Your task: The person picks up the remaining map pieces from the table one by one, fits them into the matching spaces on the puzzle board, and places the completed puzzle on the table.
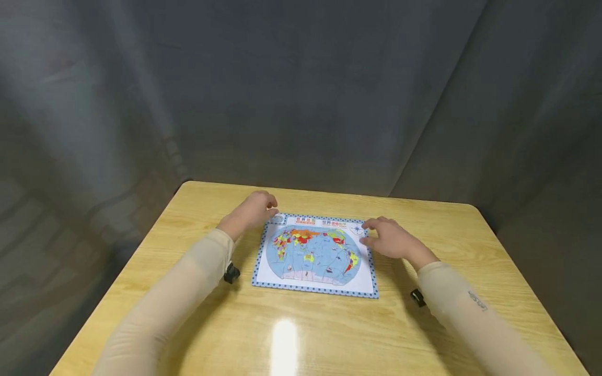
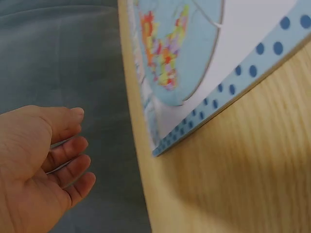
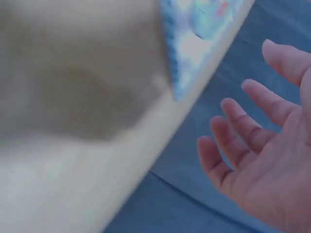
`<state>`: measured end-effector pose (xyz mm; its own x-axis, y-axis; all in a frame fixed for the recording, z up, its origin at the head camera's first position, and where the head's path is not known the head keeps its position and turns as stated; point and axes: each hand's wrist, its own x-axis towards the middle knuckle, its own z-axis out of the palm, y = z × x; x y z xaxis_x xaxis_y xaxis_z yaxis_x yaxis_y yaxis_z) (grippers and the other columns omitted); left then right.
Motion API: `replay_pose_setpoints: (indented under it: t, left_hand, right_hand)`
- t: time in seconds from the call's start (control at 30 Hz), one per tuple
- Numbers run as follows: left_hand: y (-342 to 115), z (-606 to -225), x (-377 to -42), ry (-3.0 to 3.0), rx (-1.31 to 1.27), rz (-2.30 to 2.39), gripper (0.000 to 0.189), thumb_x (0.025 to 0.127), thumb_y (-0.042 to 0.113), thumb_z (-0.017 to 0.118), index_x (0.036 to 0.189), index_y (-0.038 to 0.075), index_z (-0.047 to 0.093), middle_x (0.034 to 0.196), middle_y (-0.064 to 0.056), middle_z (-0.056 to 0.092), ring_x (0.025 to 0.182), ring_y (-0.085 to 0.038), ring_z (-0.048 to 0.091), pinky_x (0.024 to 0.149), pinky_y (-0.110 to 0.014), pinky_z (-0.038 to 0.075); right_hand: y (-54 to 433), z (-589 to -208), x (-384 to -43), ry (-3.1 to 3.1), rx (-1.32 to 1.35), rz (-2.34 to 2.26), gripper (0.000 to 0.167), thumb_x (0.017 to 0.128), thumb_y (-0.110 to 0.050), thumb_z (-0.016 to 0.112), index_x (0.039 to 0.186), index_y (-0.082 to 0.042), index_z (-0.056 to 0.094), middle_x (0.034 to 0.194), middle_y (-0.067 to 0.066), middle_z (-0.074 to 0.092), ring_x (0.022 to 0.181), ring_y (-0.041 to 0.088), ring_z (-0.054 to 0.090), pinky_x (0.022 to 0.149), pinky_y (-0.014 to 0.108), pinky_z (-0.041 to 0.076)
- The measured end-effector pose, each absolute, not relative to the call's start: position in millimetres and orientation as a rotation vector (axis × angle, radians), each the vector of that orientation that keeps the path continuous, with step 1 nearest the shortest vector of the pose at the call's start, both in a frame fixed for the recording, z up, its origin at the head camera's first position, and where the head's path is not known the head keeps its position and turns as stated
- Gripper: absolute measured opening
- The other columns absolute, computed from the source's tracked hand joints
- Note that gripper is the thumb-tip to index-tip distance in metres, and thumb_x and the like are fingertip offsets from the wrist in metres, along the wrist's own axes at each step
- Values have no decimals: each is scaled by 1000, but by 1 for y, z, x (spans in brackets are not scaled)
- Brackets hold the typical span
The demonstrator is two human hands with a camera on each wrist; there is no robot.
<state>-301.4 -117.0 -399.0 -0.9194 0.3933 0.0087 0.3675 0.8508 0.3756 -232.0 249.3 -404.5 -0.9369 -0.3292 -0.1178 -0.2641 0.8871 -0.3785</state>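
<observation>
A world map jigsaw puzzle (image 1: 324,256) lies flat on the wooden table, with a light blue border of dark blue dots. Its map pieces fit together inside an oval. By its far left corner hovers my left hand (image 1: 254,210), fingers loosely bent and holding nothing. My right hand (image 1: 392,240) is over the far right edge near the printed compass, fingers spread and relaxed. In the left wrist view the puzzle's dotted border (image 2: 233,90) runs to a corner, with the left hand apart from it. The right wrist view shows another puzzle corner (image 3: 182,68), blurred, beside the empty right palm.
The light wooden table (image 1: 329,334) has rounded far corners and a bright reflection near the front. A dark grey curtain (image 1: 301,104) hangs behind it and along both sides. Small black devices (image 1: 232,273) sit under both wrists.
</observation>
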Motion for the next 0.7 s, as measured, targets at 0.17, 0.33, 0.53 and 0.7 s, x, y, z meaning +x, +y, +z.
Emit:
replay_pose_setpoints:
  t: [0.17,0.33,0.53,0.7]
  left_hand:
    - [-122,-382,-305,3010,673,591,26,97,23,64,112,3,69,106,-11,63,99,-26,58,87,-41,50]
    - [-116,-364,-309,3042,727,630,32,96,27,64,116,2,67,111,-12,62,110,-30,56,94,-43,47]
    - [-105,-352,-304,3041,743,553,52,94,40,64,133,6,57,136,-13,50,131,-34,40,107,-48,35]
    - [-104,-356,-302,3109,733,449,83,85,57,68,150,15,40,157,-12,26,145,-37,16,114,-56,16]
  right_hand:
    - [241,-372,-265,2975,-454,-523,50,96,-33,61,135,-4,54,137,22,49,129,44,39,103,61,33]
    - [236,-349,-284,3109,-416,-562,57,96,-38,58,141,-5,48,144,23,40,130,44,32,104,62,27]
    - [232,-354,-287,3188,-327,-519,87,90,-63,56,155,-12,27,156,24,18,139,48,16,106,66,18]
    - [227,-364,-284,3210,-280,-406,104,83,-77,52,159,-18,13,160,25,-3,143,50,1,109,68,8]
